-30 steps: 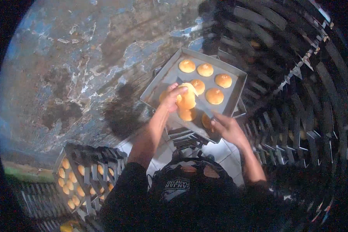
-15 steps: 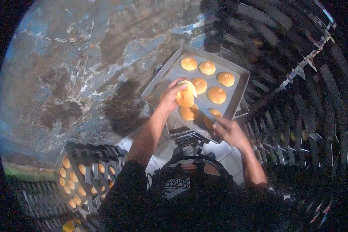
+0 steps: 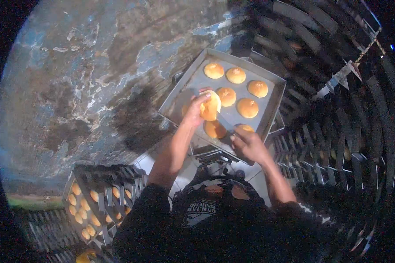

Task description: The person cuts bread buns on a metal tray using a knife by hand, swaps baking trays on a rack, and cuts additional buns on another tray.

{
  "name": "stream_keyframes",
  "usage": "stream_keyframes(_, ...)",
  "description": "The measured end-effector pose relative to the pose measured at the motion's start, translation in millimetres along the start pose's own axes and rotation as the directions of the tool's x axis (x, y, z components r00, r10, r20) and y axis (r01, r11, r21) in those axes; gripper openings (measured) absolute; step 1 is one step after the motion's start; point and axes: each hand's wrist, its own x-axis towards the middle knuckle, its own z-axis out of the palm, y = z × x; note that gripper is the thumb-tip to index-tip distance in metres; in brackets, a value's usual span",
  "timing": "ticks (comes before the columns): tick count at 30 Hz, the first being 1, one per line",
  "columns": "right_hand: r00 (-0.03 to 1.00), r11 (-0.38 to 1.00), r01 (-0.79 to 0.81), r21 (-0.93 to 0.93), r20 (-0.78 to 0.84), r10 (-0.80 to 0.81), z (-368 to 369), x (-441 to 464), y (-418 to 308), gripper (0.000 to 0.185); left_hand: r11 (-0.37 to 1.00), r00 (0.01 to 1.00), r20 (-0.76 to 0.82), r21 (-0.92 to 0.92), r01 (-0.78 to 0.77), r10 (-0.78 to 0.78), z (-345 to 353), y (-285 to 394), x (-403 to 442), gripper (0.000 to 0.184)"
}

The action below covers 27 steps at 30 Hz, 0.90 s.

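My left hand [image 3: 195,113] holds a golden round bun [image 3: 210,112] above the tray, thumb across its top and fingers behind it. A pale edge shows along the bun's right side, like a cut face. My right hand [image 3: 249,143] is closed around the handle of what looks like a knife [image 3: 226,122], its thin blade reaching toward the bun's lower right side. Whether the tip touches the bun I cannot tell. Below both hands, the metal baking tray [image 3: 171,97] carries several more buns [image 3: 248,108], some partly covered by my hands.
A dark rack [image 3: 338,153] with many slats rises on the right. At lower left stand trays of buns [image 3: 81,206] in another rack. A stained, peeling wall or surface [image 3: 96,87] fills the upper left. White floor tiles [image 3: 184,173] show below the tray.
My right hand has moved slightly left and down, closer to the bun, and less of the blade shows. The left hand keeps its grip on the bun.
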Motion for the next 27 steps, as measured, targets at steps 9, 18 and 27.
stream_keyframes(9,0.999,0.995,-0.032,-0.099,-0.016,0.030,10.4,3.9,-18.7,0.039,0.997,0.989,-0.135,-0.036,-0.065,0.060,-10.3,20.6,21.8,0.033)
stream_keyframes(18,0.999,0.998,0.000,0.058,-0.037,0.002,43.3,52.5,2.5,0.038,0.985,0.972,-0.232,-0.171,-0.014,-0.027,-24.9,-12.6,45.9,0.032)
stream_keyframes(27,0.828,0.748,-0.549,0.373,0.119,0.548,-31.3,-92.7,19.9,0.038,0.896,0.938,-0.307,0.445,-0.008,0.161,-112.3,10.5,102.4,0.029)
